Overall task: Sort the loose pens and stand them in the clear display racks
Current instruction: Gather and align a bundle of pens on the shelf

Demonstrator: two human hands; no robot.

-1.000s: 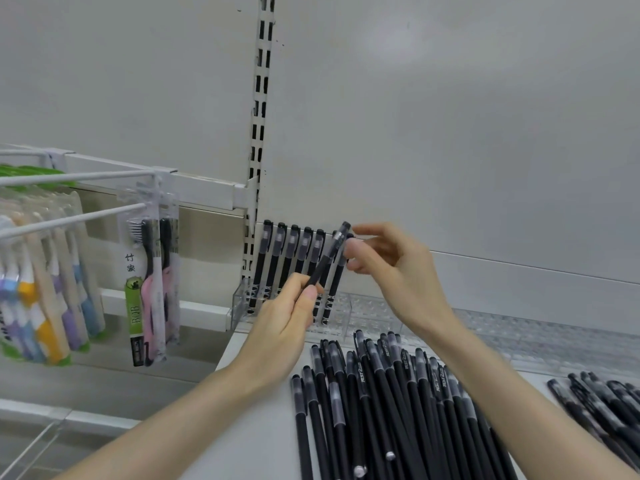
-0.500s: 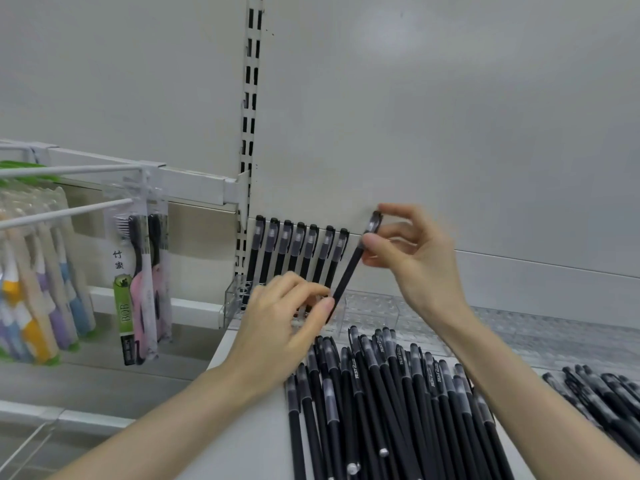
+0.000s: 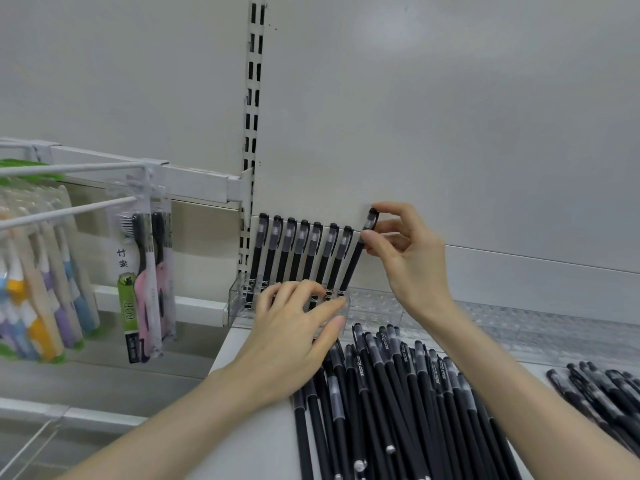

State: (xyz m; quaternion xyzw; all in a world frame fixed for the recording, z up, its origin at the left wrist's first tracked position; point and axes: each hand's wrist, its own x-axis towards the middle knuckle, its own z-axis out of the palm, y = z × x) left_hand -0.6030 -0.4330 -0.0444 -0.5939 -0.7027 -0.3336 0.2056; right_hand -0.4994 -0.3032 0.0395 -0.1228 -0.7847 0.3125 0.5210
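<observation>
Since the earlier frame the matte black capped pen (image 3: 352, 265) has turned more upright, tip at the clear plastic display rack (image 3: 374, 303) just right of seven standing pens (image 3: 298, 254); the right hand (image 3: 408, 258), pinching its upper end, should push straight down while the relaxed, empty left hand (image 3: 291, 337) steadies the rack.

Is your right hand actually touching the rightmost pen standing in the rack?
Touching. The head view shows the right hand pinching the rightmost pen just below its cap, with the thumb tip pressed on the barrel and no gap.
</observation>
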